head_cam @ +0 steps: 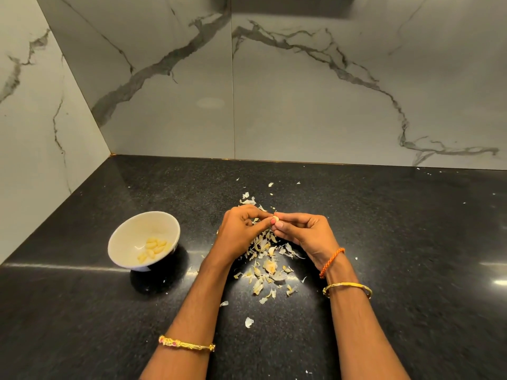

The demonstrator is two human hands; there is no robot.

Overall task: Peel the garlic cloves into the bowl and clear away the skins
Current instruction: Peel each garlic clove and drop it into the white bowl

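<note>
Both forearms reaching forward, converging, left hand (239,231) and right hand (304,231) raised together, fingers curled, fingertips (274,221) meeting, apparently pinching something small between them, bangles on both wrists

I have a single view, from the camera worn on the person's head. It looks forward and steeply down onto a black countertop (384,242), facing the marbled back wall (301,105). The side wall (33,133) closes the frame's left, meeting the back wall at the countertop's far-left corner. The lens is wide-angle; straight edges bow near the frame borders. Range is close: both forearms enter from the bottom edge, and the left hand (238,231) and right hand (304,231) sit near frame centre. With one camera, no region is shared between views.
</note>
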